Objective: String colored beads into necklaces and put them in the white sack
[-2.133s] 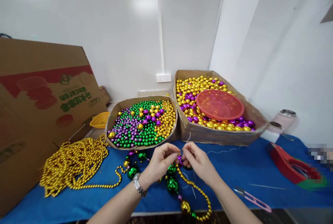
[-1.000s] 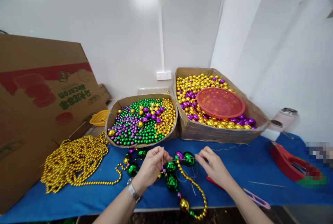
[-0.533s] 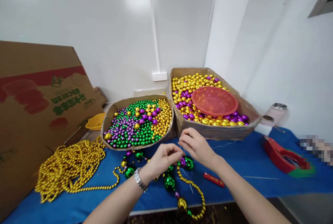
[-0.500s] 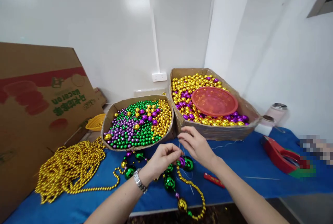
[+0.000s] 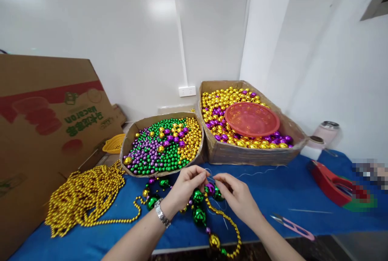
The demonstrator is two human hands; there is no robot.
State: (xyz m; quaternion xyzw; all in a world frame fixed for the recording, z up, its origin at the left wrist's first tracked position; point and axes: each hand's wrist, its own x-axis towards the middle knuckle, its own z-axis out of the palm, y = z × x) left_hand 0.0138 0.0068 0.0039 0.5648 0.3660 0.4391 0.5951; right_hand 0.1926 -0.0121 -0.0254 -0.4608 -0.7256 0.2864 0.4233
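My left hand (image 5: 184, 186) and my right hand (image 5: 235, 196) meet over the blue cloth (image 5: 273, 196), each pinching a thin white thread (image 5: 260, 172) close to a purple bead (image 5: 210, 189). That bead belongs to a bead necklace (image 5: 200, 212) of large green, purple and gold balls with a fine gold strand, which lies under my hands and trails toward the table's front edge. The thread's loose end runs off to the right across the cloth. A metal watch is on my left wrist.
Behind my hands stand a box of small green, purple and gold beads (image 5: 163, 143) and a larger box of gold and purple balls (image 5: 242, 153) with a red basket (image 5: 251, 118) in it. A gold bead-string pile (image 5: 85, 192) lies left; snips (image 5: 292, 226) and a red tape dispenser (image 5: 330, 180) lie right.
My right hand has dropped from near the boxes to the purple bead, closing in beside my left hand. The view has shifted slightly and the pink-handled snips show again at the lower right.
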